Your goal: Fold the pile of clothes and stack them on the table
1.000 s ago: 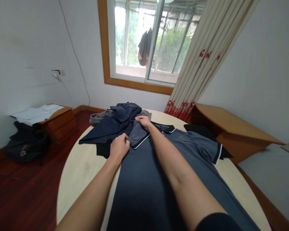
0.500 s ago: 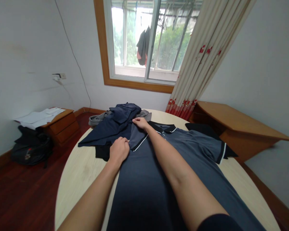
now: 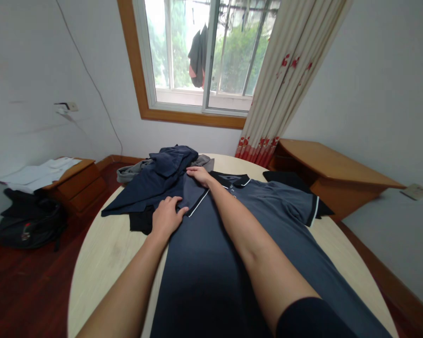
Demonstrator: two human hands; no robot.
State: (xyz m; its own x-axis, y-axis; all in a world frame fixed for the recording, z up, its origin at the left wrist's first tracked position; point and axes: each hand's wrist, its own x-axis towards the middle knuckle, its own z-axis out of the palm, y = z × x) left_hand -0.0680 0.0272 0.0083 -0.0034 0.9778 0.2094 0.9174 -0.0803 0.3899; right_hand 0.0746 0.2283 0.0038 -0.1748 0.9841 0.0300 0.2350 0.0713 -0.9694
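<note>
A dark grey polo shirt [image 3: 204, 253] with a black, white-edged collar lies spread over the round table, its left-side sleeve folded inward over the body. My left hand [image 3: 167, 216] rests at the shirt's left edge by that sleeve's cuff, thumb and fingers apart. Reaching across the shirt, my right hand [image 3: 199, 175] lies with extended fingers on the top of the folded sleeve, near the collar. Its fingertips are beside a heap of navy clothing [image 3: 169, 164]. Part of the shirt's front is hidden under my right forearm.
Grey cloth [image 3: 132, 171] and a black garment [image 3: 141, 221] show around the navy heap. Another black item [image 3: 285, 179] sticks out beyond the shirt's right shoulder. The pale round table [image 3: 105, 263] stands near a wooden desk [image 3: 338, 162], a curtain [image 3: 285, 70] and a low cabinet [image 3: 74, 180].
My left hand's fingers have loosened from a grip at the sleeve edge and spread. The right hand's fingers have flattened on the sleeve. The whole view has shifted slightly.
</note>
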